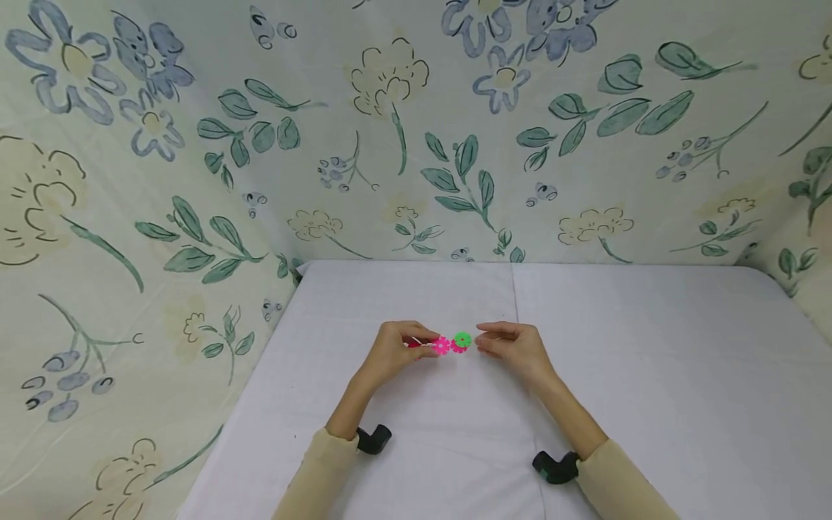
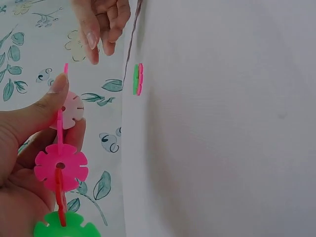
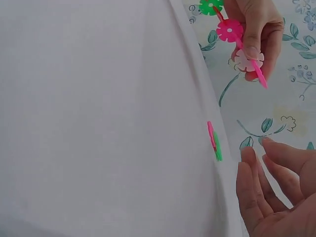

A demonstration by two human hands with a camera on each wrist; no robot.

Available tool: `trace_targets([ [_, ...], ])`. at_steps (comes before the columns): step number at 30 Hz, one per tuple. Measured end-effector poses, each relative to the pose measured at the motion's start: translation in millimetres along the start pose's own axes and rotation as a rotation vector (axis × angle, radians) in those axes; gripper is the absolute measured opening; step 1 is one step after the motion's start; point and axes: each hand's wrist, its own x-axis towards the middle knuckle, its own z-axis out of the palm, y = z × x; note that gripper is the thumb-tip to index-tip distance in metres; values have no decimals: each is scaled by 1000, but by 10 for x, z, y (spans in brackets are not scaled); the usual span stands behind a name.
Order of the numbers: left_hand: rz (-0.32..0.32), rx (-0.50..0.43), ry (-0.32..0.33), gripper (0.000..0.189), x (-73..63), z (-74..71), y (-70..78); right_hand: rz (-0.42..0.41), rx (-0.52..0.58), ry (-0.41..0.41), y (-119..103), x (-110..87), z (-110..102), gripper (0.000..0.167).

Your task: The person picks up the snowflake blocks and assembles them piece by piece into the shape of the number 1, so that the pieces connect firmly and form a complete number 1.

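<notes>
- From my remote seat, I see the left hand (image 1: 398, 341) pinching a snowflake-disc chain (image 2: 75, 169), several pieces already interlocked.
- The right hand (image 1: 522, 352), fingers relaxed, holds nothing.
- Not joined to the chain: a green disc (image 1: 465, 336) and pink disc (image 1: 458, 349) (overlapping) on white cloth (image 1: 650, 375).
- I can read no writing.

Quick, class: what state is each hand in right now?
Left hand: holding a chain of notched pink, red and green plastic discs.
Right hand: open, holding nothing.
</notes>
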Motion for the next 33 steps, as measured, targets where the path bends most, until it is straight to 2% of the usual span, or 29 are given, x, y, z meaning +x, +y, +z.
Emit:
trace_targets([
  [9,-8,-33,-2,25,1,-19,-42,14,-146,3,79,164,52,38],
  [14,-25,-52,-6,25,-23,-35,-44,-15,-212,9,139,231,103,34],
  [22,-20,-57,-10,24,-34,-45,-49,-51,-309,12,166,268,187,34],
  [33,-27,-42,-17,24,-29,-33,-67,-36,-402,16,126,298,232,30],
])
